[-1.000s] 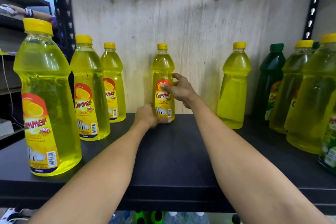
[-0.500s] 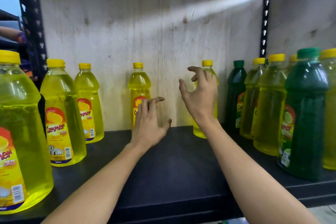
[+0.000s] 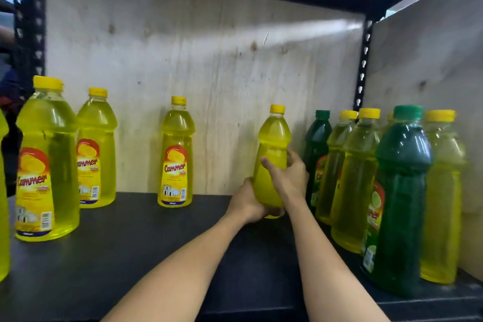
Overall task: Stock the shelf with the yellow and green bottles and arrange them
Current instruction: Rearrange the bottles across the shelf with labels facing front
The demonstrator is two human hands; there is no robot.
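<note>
A yellow bottle (image 3: pixel 273 149) tilts slightly, plain side forward, near the back of the black shelf (image 3: pixel 130 256) — labelled yellow bottles (image 3: pixel 176 154) stand upright at left, green bottles (image 3: pixel 400 191) among yellow ones at right.

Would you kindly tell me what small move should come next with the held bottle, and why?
Probably rotate the held yellow bottle until its label faces front: left hand and right hand grip it, no label shows, while the labelled yellow bottle nearby faces forward.
</note>
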